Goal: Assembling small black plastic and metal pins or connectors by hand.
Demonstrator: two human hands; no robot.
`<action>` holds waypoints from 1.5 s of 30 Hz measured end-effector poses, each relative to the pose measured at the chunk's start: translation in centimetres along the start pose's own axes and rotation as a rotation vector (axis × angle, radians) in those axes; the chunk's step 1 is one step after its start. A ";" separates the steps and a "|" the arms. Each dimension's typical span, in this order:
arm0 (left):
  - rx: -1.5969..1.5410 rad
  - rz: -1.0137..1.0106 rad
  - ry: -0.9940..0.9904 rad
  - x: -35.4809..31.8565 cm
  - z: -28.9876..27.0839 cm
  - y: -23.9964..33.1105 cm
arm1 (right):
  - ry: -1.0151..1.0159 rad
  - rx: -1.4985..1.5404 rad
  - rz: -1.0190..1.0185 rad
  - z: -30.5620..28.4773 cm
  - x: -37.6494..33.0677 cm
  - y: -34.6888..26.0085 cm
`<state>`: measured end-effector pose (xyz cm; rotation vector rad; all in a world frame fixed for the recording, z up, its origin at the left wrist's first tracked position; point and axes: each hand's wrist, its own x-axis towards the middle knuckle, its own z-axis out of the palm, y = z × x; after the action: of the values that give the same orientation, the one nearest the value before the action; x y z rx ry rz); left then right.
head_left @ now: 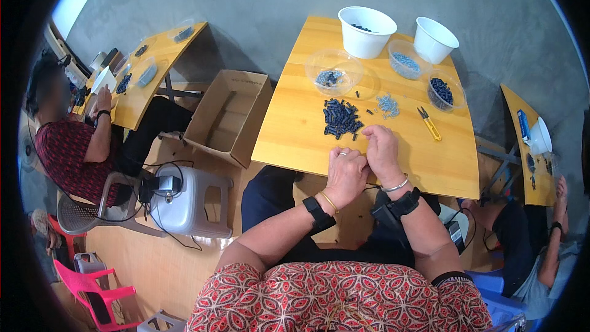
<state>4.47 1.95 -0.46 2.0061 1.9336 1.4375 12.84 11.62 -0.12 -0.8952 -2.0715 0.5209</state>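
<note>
Nearest to us, our left hand [345, 175] and right hand [382, 150] meet over the near edge of the bench [295, 135], knuckles touching, the right one a little farther out. Both grips are curled nearly closed, fingertips pinched together where the hands join. Whatever small piece sits between them is hidden by the fingers, so we cannot tell what either grip has hold of, or whether it holds anything at all.

Just beyond the hands, slightly to the left and far side of them, lies the pile of dark blue pieces [340, 117], short little cylinders heaped loosely, many with their long axes running near to far. Our right hand is the nearer of the two to it, almost touching its near edge.

Right of the pile sits a small scatter of pale grey parts [388, 105], and farther right the yellow-handled snips [429, 124], lying slantwise with the blades pointing far-left.

Farther still stand a clear bowl [334, 72] with grey parts, two more clear bowls, and two white tubs [367, 23] at the far edge.
</note>
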 end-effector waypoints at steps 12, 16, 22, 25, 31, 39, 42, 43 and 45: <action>-0.022 0.006 -0.019 0.3 0.4 -0.3 | -0.008 -0.118 -0.125 -0.4 0.1 -0.2; -0.031 0.007 -0.012 0.4 0.3 -0.4 | -0.066 -0.121 -0.105 -0.4 0.1 -0.3; -0.017 -0.006 -0.010 0.3 0.4 -0.3 | -0.077 -0.193 -0.125 -0.2 0.1 -0.2; -0.018 -0.006 -0.030 0.2 0.3 -0.2 | -0.117 -0.279 -0.103 -0.2 -0.1 0.0; -0.816 -0.529 0.032 0.4 -1.1 -0.4 | 0.073 0.384 0.076 -2.9 -1.7 -1.4; -1.304 -0.791 -0.002 0.7 -4.1 2.0 | -0.043 0.217 -0.161 -4.7 -3.9 -5.8; -1.303 -0.784 -0.047 0.3 -4.4 2.3 | -0.060 0.150 -0.250 -5.0 -3.8 -5.6; -1.305 -0.784 -0.041 0.2 -4.4 2.2 | -0.044 0.127 -0.292 -5.1 -3.8 -5.6; -1.320 -0.752 -0.080 0.0 -4.4 2.0 | -0.032 0.104 -0.337 -5.3 -3.8 -5.6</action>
<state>3.44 -1.03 3.20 0.6304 0.9193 1.5929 16.37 5.32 4.55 -0.4656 -2.1452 0.4571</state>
